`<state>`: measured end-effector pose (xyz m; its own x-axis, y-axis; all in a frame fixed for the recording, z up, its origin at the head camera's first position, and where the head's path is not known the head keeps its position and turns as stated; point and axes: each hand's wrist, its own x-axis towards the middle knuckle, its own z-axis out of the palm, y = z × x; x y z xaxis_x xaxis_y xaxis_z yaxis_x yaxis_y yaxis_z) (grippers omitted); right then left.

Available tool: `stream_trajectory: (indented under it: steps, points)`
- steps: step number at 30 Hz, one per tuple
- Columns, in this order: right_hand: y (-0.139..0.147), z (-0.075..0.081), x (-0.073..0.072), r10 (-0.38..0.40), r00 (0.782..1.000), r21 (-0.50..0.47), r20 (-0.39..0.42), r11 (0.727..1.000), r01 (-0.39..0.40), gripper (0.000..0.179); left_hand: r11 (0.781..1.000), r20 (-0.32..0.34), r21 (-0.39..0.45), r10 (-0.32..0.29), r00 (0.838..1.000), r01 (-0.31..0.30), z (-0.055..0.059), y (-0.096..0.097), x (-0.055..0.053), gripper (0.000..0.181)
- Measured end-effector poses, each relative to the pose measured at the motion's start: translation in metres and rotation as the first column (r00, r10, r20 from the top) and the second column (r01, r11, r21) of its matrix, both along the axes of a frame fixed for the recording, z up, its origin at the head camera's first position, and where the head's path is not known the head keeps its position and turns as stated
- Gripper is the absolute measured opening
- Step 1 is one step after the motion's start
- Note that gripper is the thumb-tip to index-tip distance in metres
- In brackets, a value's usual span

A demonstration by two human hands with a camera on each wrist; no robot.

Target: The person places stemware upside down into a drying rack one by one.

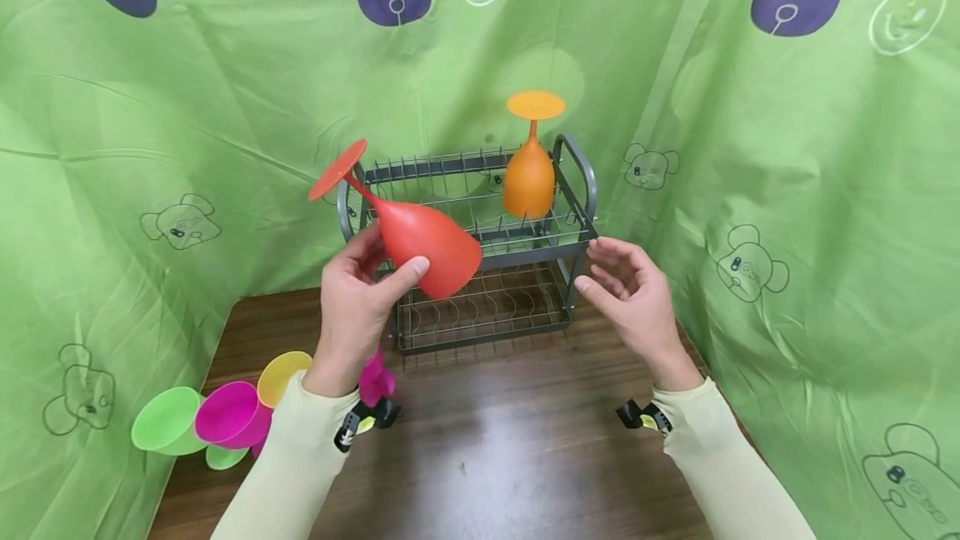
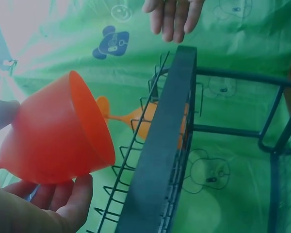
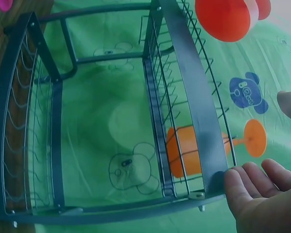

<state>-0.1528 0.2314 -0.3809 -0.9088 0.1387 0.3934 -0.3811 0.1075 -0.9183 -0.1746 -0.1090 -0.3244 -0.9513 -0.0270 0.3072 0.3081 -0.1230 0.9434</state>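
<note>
My left hand (image 1: 358,290) grips a red plastic goblet (image 1: 420,242) by its bowl, tilted with the foot (image 1: 337,170) up and to the left, in front of a grey two-tier wire dish rack (image 1: 585,244). In the left wrist view the red goblet (image 2: 58,133) fills the left side beside the rack's front rail (image 2: 160,145). An orange goblet (image 1: 529,173) stands upside down in the rack's upper tier. My right hand (image 1: 630,290) hovers empty with loosely bent fingers at the rack's right front corner; its fingers (image 3: 254,187) lie close to the rail.
Several goblets lie at the table's left edge: a green one (image 1: 167,419), a magenta one (image 1: 234,415), a yellow one (image 1: 283,377). Another magenta piece (image 1: 375,380) shows behind my left wrist. The brown table (image 1: 510,448) is ringed by a green cartoon-print cloth (image 1: 825,190).
</note>
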Motion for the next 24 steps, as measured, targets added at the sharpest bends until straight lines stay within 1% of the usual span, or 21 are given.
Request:
stream_trajectory:
  steps: [7, 9, 13, 18, 24]
  points:
    - [0.012, 0.005, -0.011, -0.059, 0.998, 0.058, 0.025, 0.997, 0.057, 0.061, 0.996, -0.033, -0.081, 0.027, 0.999, -0.029, 0.017, 0.004, -0.021, 0.06]
    - [0.015, 0.006, -0.015, -0.065, 0.997, 0.075, 0.037, 0.995, 0.062, 0.062, 0.994, -0.042, -0.105, 0.034, 0.999, -0.039, 0.021, 0.006, -0.027, 0.061]
    - [0.021, 0.007, -0.024, -0.038, 0.997, 0.121, 0.068, 0.992, 0.029, 0.068, 0.988, -0.046, -0.147, 0.038, 0.998, -0.044, 0.027, 0.011, -0.039, 0.064]
    - [0.03, 0.004, -0.035, 0.006, 0.993, 0.145, 0.115, 0.989, -0.022, 0.073, 0.977, -0.017, -0.21, 0.04, 0.999, -0.043, 0.031, 0.02, -0.054, 0.068]
    - [0.04, 0.001, -0.046, 0.026, 0.99, 0.135, 0.135, 0.99, -0.045, 0.078, 0.963, -0.009, -0.259, 0.073, 0.997, -0.073, 0.037, 0.027, -0.062, 0.072]
